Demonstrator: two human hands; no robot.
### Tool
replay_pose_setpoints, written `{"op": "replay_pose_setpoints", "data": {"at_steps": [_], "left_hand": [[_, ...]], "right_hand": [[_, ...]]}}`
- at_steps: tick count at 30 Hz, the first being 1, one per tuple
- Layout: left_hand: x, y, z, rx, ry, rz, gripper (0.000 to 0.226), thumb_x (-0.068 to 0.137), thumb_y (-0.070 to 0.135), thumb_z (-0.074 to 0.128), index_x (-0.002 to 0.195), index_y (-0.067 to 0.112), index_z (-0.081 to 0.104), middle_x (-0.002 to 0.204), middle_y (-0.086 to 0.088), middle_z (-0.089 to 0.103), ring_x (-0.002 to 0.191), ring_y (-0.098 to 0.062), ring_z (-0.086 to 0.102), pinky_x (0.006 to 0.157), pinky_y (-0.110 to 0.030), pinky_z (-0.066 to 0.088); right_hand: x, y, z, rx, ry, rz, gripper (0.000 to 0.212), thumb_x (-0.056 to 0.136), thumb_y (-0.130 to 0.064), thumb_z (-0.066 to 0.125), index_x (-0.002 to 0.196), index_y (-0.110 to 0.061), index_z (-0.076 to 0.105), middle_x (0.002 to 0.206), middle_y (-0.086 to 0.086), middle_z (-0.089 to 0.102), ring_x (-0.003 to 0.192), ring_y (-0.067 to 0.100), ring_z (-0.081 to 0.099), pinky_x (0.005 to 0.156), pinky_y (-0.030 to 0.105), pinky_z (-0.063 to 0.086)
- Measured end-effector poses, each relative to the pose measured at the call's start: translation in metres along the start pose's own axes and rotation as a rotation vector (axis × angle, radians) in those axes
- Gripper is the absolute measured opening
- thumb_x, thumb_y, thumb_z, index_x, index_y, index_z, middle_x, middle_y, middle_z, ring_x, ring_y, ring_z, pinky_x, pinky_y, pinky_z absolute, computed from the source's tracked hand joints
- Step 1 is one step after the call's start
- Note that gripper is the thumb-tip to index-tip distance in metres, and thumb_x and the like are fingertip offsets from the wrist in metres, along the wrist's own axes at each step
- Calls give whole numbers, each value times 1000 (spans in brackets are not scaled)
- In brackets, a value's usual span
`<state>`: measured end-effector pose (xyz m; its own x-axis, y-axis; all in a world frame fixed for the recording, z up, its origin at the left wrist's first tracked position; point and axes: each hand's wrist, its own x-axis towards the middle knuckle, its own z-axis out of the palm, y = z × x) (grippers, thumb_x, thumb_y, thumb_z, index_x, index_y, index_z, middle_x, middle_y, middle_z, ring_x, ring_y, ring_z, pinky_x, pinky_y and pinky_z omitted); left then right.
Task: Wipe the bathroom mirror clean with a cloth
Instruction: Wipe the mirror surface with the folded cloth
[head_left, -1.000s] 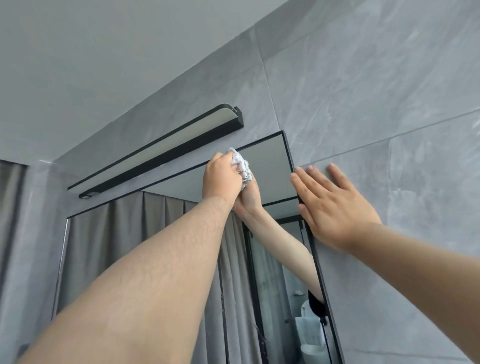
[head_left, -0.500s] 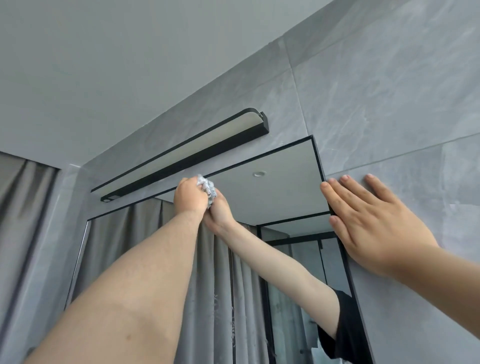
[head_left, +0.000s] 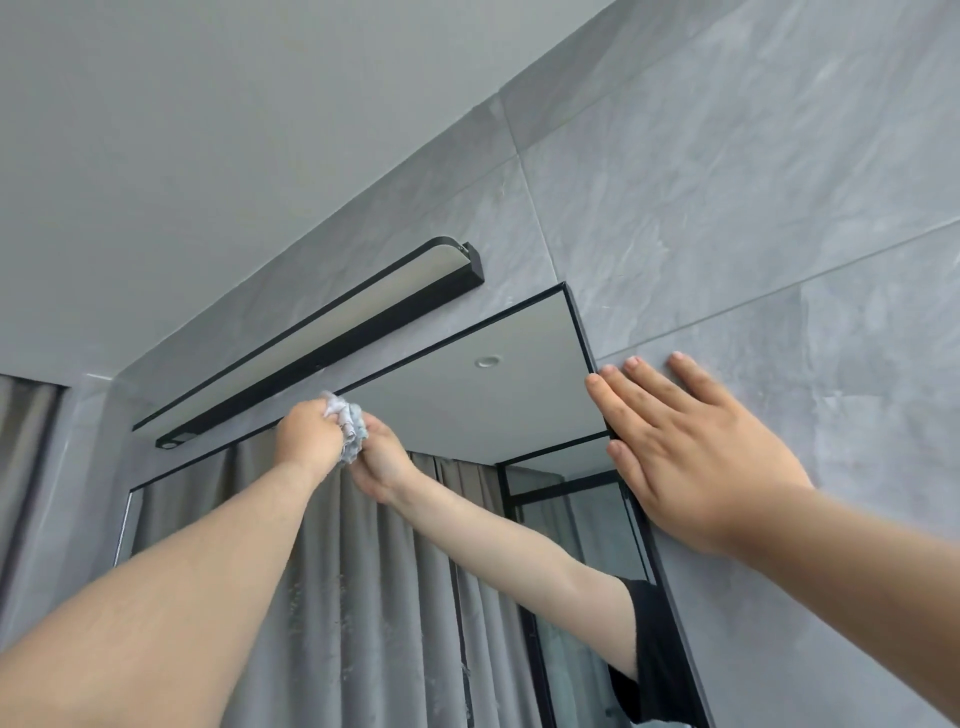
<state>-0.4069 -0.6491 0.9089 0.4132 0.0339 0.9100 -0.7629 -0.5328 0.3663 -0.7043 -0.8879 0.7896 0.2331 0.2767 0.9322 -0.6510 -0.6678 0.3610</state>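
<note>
A black-framed mirror (head_left: 498, 395) hangs on the grey tiled wall. It reflects the ceiling, grey curtains and my own arm. My left hand (head_left: 309, 434) is shut on a crumpled white-grey cloth (head_left: 349, 423) and presses it against the glass near the mirror's top edge, left of its middle. My right hand (head_left: 691, 457) lies flat with fingers spread on the wall tile, its fingertips over the mirror's right frame edge.
A long black wall light (head_left: 311, 353) is mounted just above the mirror. Grey marbled tiles (head_left: 753, 208) cover the wall to the right. A grey curtain (head_left: 26, 452) hangs at the far left. The ceiling (head_left: 208, 130) is close above.
My left hand has slid the cloth leftward along the mirror's top edge, away from the right corner. My right hand has stayed flat at the frame's right side.
</note>
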Motion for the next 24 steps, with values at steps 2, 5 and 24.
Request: {"op": "replay_pose_setpoints", "data": {"at_steps": [2,5,24], "left_hand": [[-6,11,0,-44,4,87,12,93,9,44,87,11,54,91,-14,61,87,-36,61,63,-32,40],[-20,39,6,-168,20,198,14,96,12,46,90,11,58,98,-4,56,89,-27,60,69,-29,40],[-124,217,-14,-368,-54,584,36,94,-3,45,126,5,61,116,-2,56,98,-11,53,85,-26,50]], "right_hand": [[0,0,-1,-2,-2,-1,61,100,-36,24,146,-2,46,145,16,53,137,34,48,113,56,31],[0,-1,-2,12,-20,6,62,100,-36,23,146,-1,45,145,16,53,137,34,48,114,56,31],[-71,-17,-15,65,-66,-2,61,96,-40,35,145,-6,49,147,20,50,137,39,45,115,53,27]]}}
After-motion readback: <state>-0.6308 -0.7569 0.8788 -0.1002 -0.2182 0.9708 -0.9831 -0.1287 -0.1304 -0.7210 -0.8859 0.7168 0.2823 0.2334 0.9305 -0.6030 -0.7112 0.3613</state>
